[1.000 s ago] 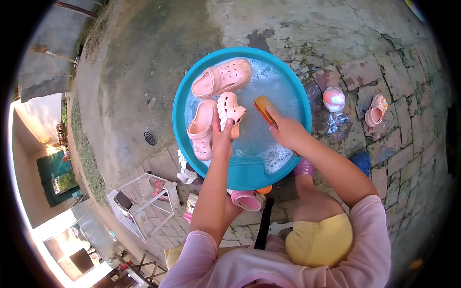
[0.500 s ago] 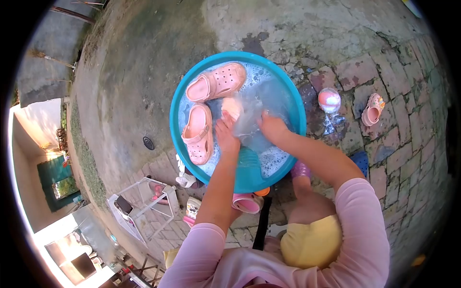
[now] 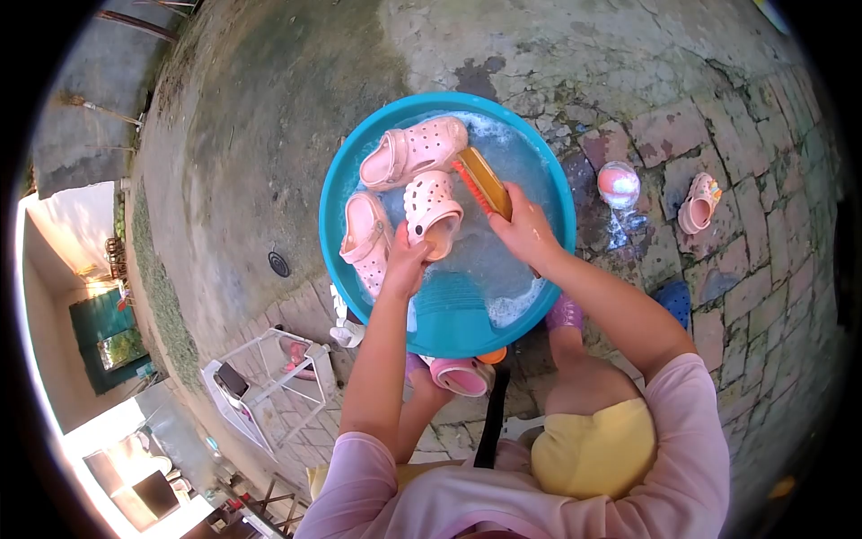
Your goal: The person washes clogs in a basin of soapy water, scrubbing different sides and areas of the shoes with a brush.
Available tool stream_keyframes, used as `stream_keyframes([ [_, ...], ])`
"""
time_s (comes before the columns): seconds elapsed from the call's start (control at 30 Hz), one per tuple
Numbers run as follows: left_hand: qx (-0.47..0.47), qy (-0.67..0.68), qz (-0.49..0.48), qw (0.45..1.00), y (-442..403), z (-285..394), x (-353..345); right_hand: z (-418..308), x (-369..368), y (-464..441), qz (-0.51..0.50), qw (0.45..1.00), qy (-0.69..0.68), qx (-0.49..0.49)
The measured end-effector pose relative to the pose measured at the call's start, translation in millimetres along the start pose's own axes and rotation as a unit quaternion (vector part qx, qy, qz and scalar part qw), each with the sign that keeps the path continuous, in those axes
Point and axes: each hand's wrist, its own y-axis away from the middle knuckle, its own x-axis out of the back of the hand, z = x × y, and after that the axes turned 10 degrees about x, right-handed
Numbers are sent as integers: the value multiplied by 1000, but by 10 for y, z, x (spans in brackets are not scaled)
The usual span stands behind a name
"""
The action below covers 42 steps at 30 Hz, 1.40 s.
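Note:
My left hand [image 3: 409, 260] grips a small pink clog [image 3: 431, 208] by its heel end, held up over a round teal basin [image 3: 449, 334]. In my right hand [image 3: 523, 232] is a scrubbing brush [image 3: 486, 182] with a yellow-brown back and red-orange bristles. Those bristles face the clog, with a narrow gap between them. Two more pink clogs lie at the basin's left side, one at the upper left [image 3: 415, 153] and one lower down [image 3: 366, 242]. Cloudy, soapy water [image 3: 503, 269] fills the basin, and foam lines its edges.
Right of the basin, a round pink-and-white container [image 3: 619, 186] stands by spilled suds. Beyond it lies a small pink clog with decorations [image 3: 698, 205]; a blue clog [image 3: 672, 304] is nearer. A white frame stand [image 3: 269, 386] is at the lower left, and another pink clog [image 3: 461, 376] sits below the basin.
Both hands have come up out of the water. A pink clog now shows in the left hand, and the brush has come into sight in the right.

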Motion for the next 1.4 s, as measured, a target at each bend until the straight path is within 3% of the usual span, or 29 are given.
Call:
stream_keyframes([
  [0.07, -62, -282, 119, 950, -86, -55, 82, 216, -137, -35, 33, 999, 35, 21],
  [0.1, -62, -281, 115, 951, -133, -93, 101, 256, -164, -36, 66, 995, 68, 41],
  [0.2, -26, -531, 292, 795, -193, -200, 48, 337, -284, 5, -6, 991, 133, -12],
  [0.23, -25, -530, 289, 797, -252, -260, 81, 357, -290, 7, -5, 991, 135, -15],
  [0.3, 109, -452, 286, 838, -288, -151, 20, 392, -312, -36, -143, 967, 208, 31],
  [0.33, 182, -399, 277, 855, -219, 24, -127, 454, -336, -81, -144, 967, 209, 32],
  [0.37, 183, -398, 278, 855, -345, -90, -16, 535, -360, -153, -146, 970, 194, -3],
  [0.43, 180, -546, 299, 762, -656, -414, 319, 636, -416, -324, -147, 972, 180, -39],
  [0.47, 178, -547, 293, 764, -648, -416, 303, 647, -427, -421, -134, 986, 86, -42],
  [0.5, 107, -534, 298, 784, -613, -472, 215, 681, -403, -460, -114, 992, -5, -50],
  [0.53, 34, -516, 289, 806, -612, -587, 65, 670, -444, -432, -27, 996, -50, -68],
  [0.57, -77, -573, 213, 787, -786, -860, 358, 534, -371, -366, -23, 995, -68, -73],
  [0.63, -1, -496, 84, 864, -798, -859, 208, 540, -450, -331, -7, 999, -11, -46],
  [0.67, 197, -359, 31, 912, -533, -465, -107, 529, -420, -314, -2, 998, -40, -44],
  [0.73, 324, -101, -95, 936, -463, -415, -81, 497, -420, -273, 8, 996, -72, -48],
  [0.8, 300, -121, -69, 944, -444, -410, -201, 536, -354, -373, -35, 996, -7, -84],
  [0.87, 284, -142, -32, 948, -442, -372, -271, 625, -503, -396, -13, 994, -5, -107],
  [0.93, 218, -415, 72, 880, -459, -324, -291, 663, -571, -413, 1, 992, -4, -128],
  [0.97, 219, -415, 69, 880, -460, -329, -320, 692, -585, -428, -41, 990, -10, -133],
  [1.03, 108, -656, 255, 703, -466, -314, -421, 706, -593, -491, -79, 987, -15, -139],
  [1.17, 133, -667, 219, 700, -607, -400, -404, 1018, -842, -794, -102, 984, 78, -128],
  [1.23, 21, -769, 143, 623, -793, -601, -340, 1332, -949, -885, -123, 981, 102, -112],
  [1.27, 20, -770, 142, 622, -811, -566, -308, 1444, -1000, -854, -81, 994, 55, -49],
  [1.3, 126, -644, 130, 743, -816, -528, -270, 1503, -1013, -808, -40, 999, 8, 13],
  [1.33, 226, -491, 112, 834, -809, -489, -245, 1332, -897, -733, -39, 999, 7, 13],
  [1.37, 226, -492, 112, 833, -780, -430, -239, 970, -673, -618, -54, 995, -9, -82],
  [1.4, 224, -426, 100, 871, -733, -358, -249, 694, -482, -514, -68, 982, -24, -176],
])
